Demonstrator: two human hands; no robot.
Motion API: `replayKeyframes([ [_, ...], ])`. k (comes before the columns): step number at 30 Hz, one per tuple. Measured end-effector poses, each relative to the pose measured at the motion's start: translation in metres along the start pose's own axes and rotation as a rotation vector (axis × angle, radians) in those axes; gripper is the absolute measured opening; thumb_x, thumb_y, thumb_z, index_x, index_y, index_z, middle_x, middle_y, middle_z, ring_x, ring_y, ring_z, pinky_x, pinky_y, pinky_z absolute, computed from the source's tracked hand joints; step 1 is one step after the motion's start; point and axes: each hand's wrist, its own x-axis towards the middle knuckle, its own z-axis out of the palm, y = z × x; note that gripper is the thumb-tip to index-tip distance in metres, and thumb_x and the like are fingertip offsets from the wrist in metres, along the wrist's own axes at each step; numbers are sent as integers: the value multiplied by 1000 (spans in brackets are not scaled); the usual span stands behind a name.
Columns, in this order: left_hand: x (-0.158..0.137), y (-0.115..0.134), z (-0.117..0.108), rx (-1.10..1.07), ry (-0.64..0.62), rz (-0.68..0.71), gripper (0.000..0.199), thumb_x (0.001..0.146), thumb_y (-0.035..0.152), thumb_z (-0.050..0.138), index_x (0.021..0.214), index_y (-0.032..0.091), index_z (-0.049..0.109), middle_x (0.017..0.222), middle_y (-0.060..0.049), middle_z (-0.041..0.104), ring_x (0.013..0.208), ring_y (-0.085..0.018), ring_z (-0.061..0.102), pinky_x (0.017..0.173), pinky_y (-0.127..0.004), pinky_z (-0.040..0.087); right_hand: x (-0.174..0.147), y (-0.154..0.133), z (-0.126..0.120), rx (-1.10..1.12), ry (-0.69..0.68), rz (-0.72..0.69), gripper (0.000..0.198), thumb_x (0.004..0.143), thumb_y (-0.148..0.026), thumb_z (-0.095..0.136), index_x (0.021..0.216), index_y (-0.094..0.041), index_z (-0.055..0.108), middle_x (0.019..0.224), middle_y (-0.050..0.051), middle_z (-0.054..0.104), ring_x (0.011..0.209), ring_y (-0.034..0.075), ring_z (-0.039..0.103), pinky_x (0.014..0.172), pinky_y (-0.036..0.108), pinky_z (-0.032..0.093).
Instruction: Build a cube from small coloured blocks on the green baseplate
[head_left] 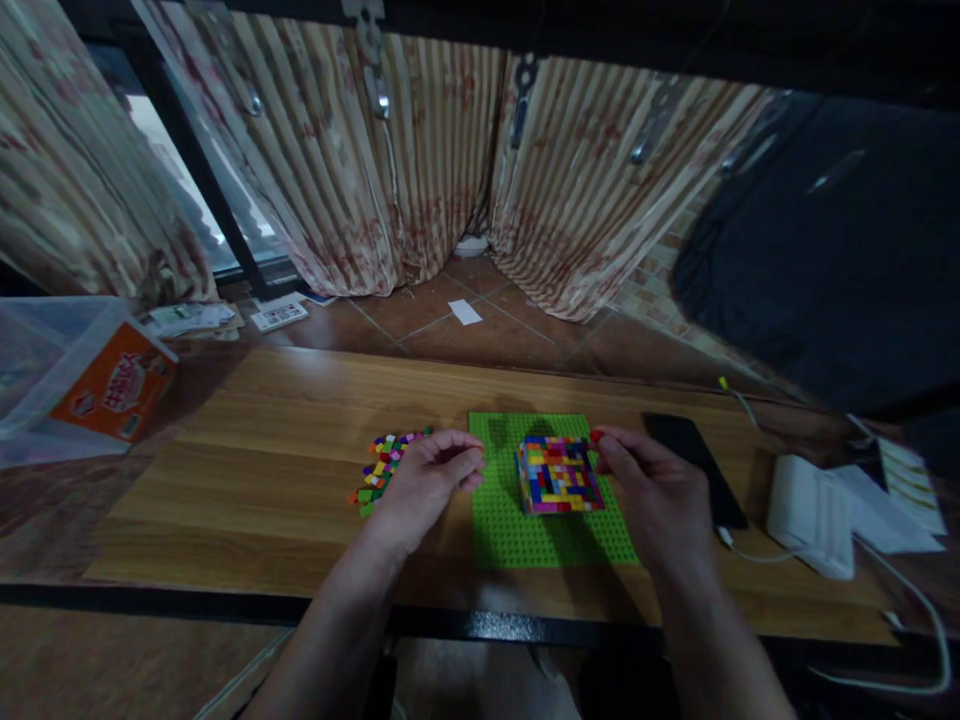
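Observation:
A block built from many coloured toy bricks stands on a green studded baseplate. My right hand is at its right side, thumb and fingers pinched on a small red toy brick just off the block's far right corner. Over the baseplate's left edge, my left hand is closed in a pinch. A hint of red shows at its fingertips, too small to make out. Behind that hand lies a pile of loose small bricks, partly hidden by it.
Right of the baseplate lies a black phone with a white cable, near a white box-shaped device. A clear plastic bin with an orange label stands left of the wooden table. Curtains hang beyond.

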Motion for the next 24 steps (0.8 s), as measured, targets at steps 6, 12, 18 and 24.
replayKeyframes([
  [6, 5, -4, 14, 82, -2, -15, 14, 73, 27, 72, 77, 14, 67, 64, 1, 64, 61, -11, 57, 61, -24, 42, 10, 19, -25, -201, -60, 15, 31, 71, -44, 72, 84, -17, 77, 83, 8, 77, 74, 22, 69, 71, 36, 53],
  [12, 10, -14, 24, 150, -36, -10, 13, 77, 27, 68, 81, 15, 68, 68, 0, 65, 65, -12, 60, 63, -24, 44, 2, 15, -10, -269, -154, 15, 28, 77, -43, 66, 83, -18, 76, 81, 7, 77, 73, 22, 69, 66, 32, 52],
  [18, 13, -19, 23, 178, -46, -11, 14, 77, 28, 69, 82, 15, 68, 70, -1, 66, 66, -13, 61, 66, -25, 46, 2, 14, -2, -376, -140, 10, 29, 79, -44, 63, 81, -18, 76, 74, 6, 75, 66, 20, 67, 60, 30, 48],
  [24, 13, -19, 23, 197, -55, -12, 13, 76, 28, 69, 80, 16, 68, 67, 0, 65, 66, -14, 61, 64, -25, 45, 0, 13, 3, -401, -104, -14, 31, 78, -47, 65, 77, -17, 76, 69, 6, 73, 59, 19, 63, 55, 28, 44],
])
